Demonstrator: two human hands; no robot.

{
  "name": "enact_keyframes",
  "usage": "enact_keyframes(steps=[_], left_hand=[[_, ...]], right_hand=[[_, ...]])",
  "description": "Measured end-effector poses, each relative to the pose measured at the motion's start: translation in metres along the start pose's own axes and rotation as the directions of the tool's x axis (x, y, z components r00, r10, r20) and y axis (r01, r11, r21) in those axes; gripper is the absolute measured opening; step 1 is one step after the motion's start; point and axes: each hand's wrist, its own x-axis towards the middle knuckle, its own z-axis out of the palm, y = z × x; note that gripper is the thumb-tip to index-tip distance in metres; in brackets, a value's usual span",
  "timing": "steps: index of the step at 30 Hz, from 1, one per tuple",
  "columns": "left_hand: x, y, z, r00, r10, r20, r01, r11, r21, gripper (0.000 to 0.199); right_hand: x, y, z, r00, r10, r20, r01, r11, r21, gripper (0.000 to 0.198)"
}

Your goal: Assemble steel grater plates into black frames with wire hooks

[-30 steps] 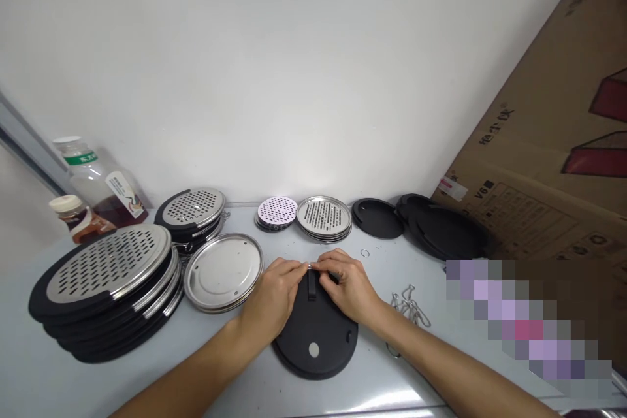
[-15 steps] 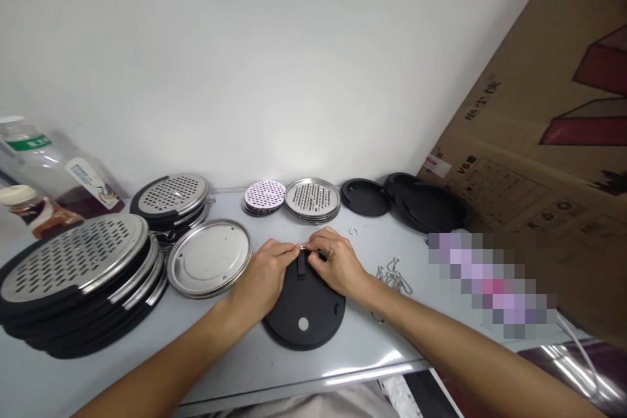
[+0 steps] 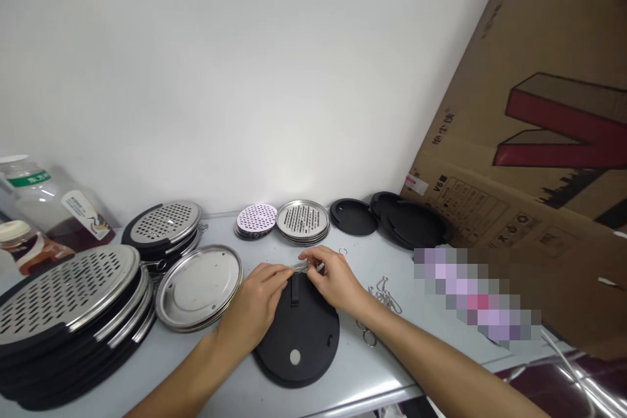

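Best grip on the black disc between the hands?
I'd pinch the near rim of the black disc, coming from the table's front edge, thumb on top. It lies flat, and that curved rim is exposed, while the left hand and right hand crowd the far rim, pinching a thin metal wire.

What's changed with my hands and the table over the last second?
Your right hand has shifted its fingers, leaving a slightly wider gap from the fingertips of your left hand, so more of the thin metal piece shows between them. Nothing was visibly picked up or put down. The black disc and metal plates stayed put.
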Motion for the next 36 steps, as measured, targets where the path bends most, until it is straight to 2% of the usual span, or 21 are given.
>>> enact_keyframes(steps=[2,3,5,7,8,11,14,19,23,26,29,32,33,36], left_hand=[[-0.003,0.009,-0.005,0.997,-0.031,0.065,0.029,0.999,0.028,0.031],[-0.007,0.013,-0.007,0.993,-0.042,0.109,0.036,0.998,0.055,0.036],[-0.017,0.019,-0.005,0.978,-0.036,0.205,0.009,0.991,0.131,0.065],[-0.031,0.021,0.004,0.96,0.016,0.279,-0.076,0.975,0.207,0.1],[-0.037,0.02,0.01,0.954,0.055,0.294,-0.13,0.962,0.242,0.109],[-0.052,0.016,0.028,0.981,0.068,0.182,-0.137,0.906,0.4,0.092],[-0.055,0.013,0.032,0.982,0.138,0.131,-0.184,0.864,0.469,0.088],[-0.048,0.022,0.013,0.959,0.266,0.101,-0.276,0.79,0.548,0.079],[-0.04,0.037,-0.012,0.959,0.284,-0.012,-0.256,0.882,0.395,0.066],[-0.028,0.045,-0.032,0.978,0.17,-0.123,-0.15,0.977,0.154,0.055],[-0.01,0.043,-0.053,0.984,-0.027,-0.176,0.012,0.996,-0.084,0.04],[0.014,0.032,-0.082,0.944,-0.275,-0.18,0.223,0.938,-0.264,0.031],[0.022,0.025,-0.095,0.926,-0.349,-0.141,0.291,0.902,-0.32,0.031],[0.047,-0.006,-0.142,0.861,-0.499,-0.098,0.415,0.8,-0.433,0.029]], right_hand=[[0.004,0.003,-0.007,0.989,0.136,0.057,-0.145,0.97,0.195,0.024],[0.006,0.004,-0.01,0.978,0.185,0.092,-0.202,0.945,0.255,0.021],[0.009,0.006,-0.017,0.958,0.247,0.148,-0.283,0.905,0.317,0.018],[0.011,0.006,-0.023,0.931,0.303,0.205,-0.361,0.85,0.384,0.02],[0.012,0.005,-0.027,0.918,0.322,0.231,-0.393,0.821,0.415,0.021],[0.012,0.0,-0.035,0.895,0.349,0.278,-0.445,0.751,0.488,0.023],[0.011,-0.004,-0.041,0.882,0.362,0.301,-0.47,0.703,0.533,0.02],[0.011,-0.004,-0.047,0.852,0.356,0.385,-0.523,0.625,0.579,0.013],[0.011,-0.003,-0.055,0.828,0.348,0.44,-0.56,0.49,0.667,0.02],[0.013,0.001,-0.06,0.824,0.347,0.448,-0.565,0.452,0.69,0.024],[0.014,0.003,-0.059,0.817,0.371,0.441,-0.575,0.455,0.68,0.022],[0.012,0.001,-0.055,0.81,0.384,0.443,-0.585,0.48,0.653,0.024],[0.011,0.0,-0.053,0.808,0.382,0.448,-0.588,0.489,0.644,0.026],[0.008,-0.003,-0.048,0.808,0.375,0.454,-0.589,0.518,0.62,0.029]])
